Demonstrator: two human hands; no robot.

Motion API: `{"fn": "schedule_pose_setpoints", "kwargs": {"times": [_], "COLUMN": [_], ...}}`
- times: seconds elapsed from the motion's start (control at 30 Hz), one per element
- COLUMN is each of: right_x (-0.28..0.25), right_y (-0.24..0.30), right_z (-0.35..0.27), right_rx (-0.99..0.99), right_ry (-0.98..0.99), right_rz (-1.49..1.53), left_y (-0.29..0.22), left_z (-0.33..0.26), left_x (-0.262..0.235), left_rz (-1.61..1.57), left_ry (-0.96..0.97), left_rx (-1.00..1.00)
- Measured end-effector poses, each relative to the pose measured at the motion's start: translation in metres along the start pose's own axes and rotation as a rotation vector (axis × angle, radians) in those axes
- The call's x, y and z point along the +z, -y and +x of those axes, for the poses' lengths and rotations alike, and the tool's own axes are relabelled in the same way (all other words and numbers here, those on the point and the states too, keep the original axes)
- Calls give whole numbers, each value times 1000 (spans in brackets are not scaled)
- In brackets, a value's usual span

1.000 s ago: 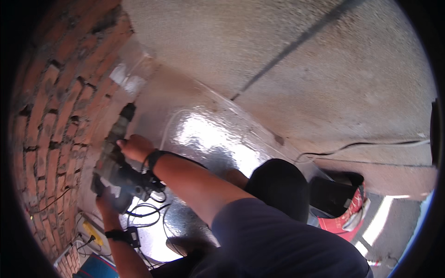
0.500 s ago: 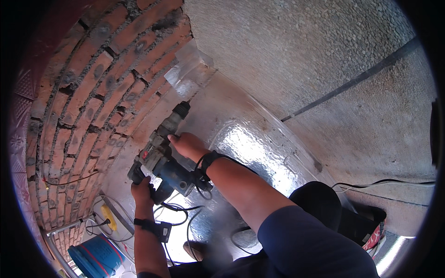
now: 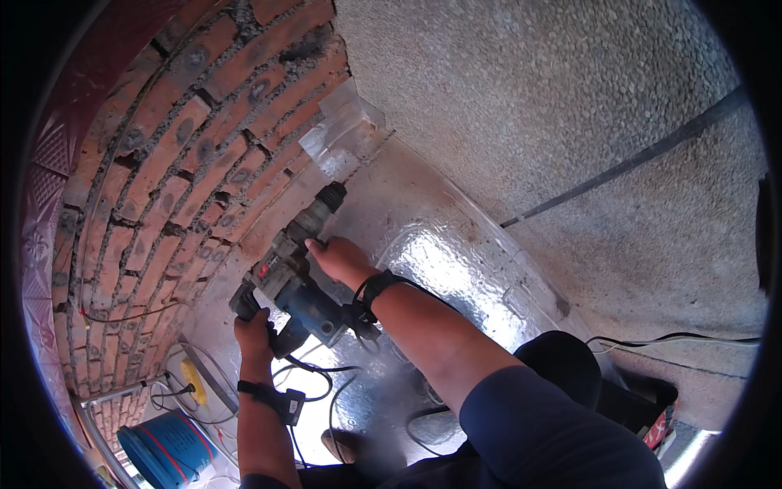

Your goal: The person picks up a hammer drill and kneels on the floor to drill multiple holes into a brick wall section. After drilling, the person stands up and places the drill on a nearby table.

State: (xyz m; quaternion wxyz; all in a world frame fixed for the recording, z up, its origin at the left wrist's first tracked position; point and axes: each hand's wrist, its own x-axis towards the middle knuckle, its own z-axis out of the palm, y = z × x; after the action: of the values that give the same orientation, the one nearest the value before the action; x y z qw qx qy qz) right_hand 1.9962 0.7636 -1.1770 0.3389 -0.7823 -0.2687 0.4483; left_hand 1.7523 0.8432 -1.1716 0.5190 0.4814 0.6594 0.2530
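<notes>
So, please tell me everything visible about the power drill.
The power drill looks worn: greyish, metal-like body, blue motor housing, black rear handle, dark ribbed chuck. It slants beside the brick wall, chuck pointing forward. The left hand grips the rear handle; the right hand holds the drill nearer the chuck. Whether it runs is unclear.

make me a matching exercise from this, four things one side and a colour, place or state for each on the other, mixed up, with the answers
Column 1
1. drill
2. bucket
3. left hand
4. right hand

Column 2
A. gripping toward the drill's front end
B. held in both hands
C. gripping at the drill's rear end
D. blue with red stripes

Pairs: 1-B, 2-D, 3-C, 4-A
</notes>
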Motion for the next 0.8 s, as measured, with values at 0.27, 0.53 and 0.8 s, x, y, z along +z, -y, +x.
{"fn": "schedule_pose_setpoints", "kwargs": {"times": [0.27,0.53,0.8], "right_x": [-6,-8,-6], "right_y": [2,2,-7], "right_z": [-2,-4,-1], "right_rx": [-5,-51,-74], "right_ry": [0,-88,-129], "right_rz": [2,-34,-23], "left_y": [-4,-4,-4], "left_z": [0,-2,-3], "left_x": [1,7,13], "left_rz": [47,24,46], "left_ry": [7,1,-5], "left_rx": [-41,-38,33]}}
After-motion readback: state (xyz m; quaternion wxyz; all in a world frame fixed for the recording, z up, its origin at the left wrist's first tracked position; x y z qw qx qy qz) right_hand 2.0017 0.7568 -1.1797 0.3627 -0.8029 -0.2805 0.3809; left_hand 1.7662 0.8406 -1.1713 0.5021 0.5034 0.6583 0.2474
